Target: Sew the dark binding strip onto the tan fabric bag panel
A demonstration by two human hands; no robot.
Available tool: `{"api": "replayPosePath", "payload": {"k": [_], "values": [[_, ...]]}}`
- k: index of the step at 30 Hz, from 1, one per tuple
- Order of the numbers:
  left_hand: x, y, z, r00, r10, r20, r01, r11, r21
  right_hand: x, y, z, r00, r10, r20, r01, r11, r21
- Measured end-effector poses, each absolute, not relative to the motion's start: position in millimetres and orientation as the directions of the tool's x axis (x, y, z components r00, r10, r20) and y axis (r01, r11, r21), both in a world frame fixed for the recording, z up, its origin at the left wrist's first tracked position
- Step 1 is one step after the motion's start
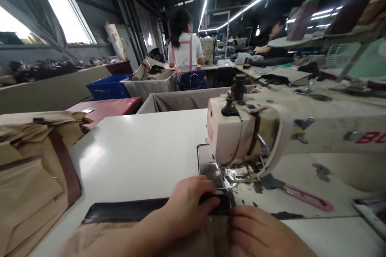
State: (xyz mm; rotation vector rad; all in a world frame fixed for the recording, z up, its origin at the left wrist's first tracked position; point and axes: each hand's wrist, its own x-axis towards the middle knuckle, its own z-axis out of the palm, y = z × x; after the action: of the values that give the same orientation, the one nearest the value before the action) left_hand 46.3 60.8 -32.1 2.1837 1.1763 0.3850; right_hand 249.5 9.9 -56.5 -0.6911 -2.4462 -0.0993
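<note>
A tan fabric piece (pixel 99 237) with a dark, shiny band (pixel 126 210) along its far edge lies at the table's front. My left hand (pixel 188 202) is closed, with thumb and fingers pinching the dark band close to its right end. Beside it, my right hand (pixel 259 231) has its fingers pressed together around the right edge of the fabric; its thumb is hidden. Just beyond both hands is the sewing machine (pixel 232 132), with its presser foot (pixel 241 174) area above a metal plate (pixel 212 173). The fabric's front part runs out of view.
Pink-handled thread snips (pixel 310 198) lie on the machine bed to the right. Stacked tan fabric pieces (pixel 33 192) hang over the white table (pixel 135 148) at left. Beyond stand a grey cloth-lined bin (pixel 183 100), a blue crate (pixel 107 88) and a seated person (pixel 187 54).
</note>
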Motion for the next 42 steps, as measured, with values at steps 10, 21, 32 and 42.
{"api": "replayPosePath", "payload": {"k": [10, 21, 32, 42], "values": [[70, 93, -35, 0.402, 0.914, -0.06, 0.814, -0.326, 0.48, 259, 36, -59, -0.658, 0.55, 0.515, 0.495, 0.831, -0.255], [74, 97, -42, 0.339, 0.938, -0.068, 0.811, -0.255, 0.527, 262, 37, -66, -0.603, 0.591, 0.536, 0.503, 0.803, -0.319], [76, 98, -41, 0.324, 0.945, -0.05, 0.793, -0.242, 0.559, 264, 41, -60, -0.631, 0.605, 0.487, 0.461, 0.796, -0.392], [78, 100, -39, 0.332, 0.943, 0.02, 0.738, -0.272, 0.618, 263, 42, -64, -0.584, 0.538, 0.608, 0.485, 0.832, -0.27]]}}
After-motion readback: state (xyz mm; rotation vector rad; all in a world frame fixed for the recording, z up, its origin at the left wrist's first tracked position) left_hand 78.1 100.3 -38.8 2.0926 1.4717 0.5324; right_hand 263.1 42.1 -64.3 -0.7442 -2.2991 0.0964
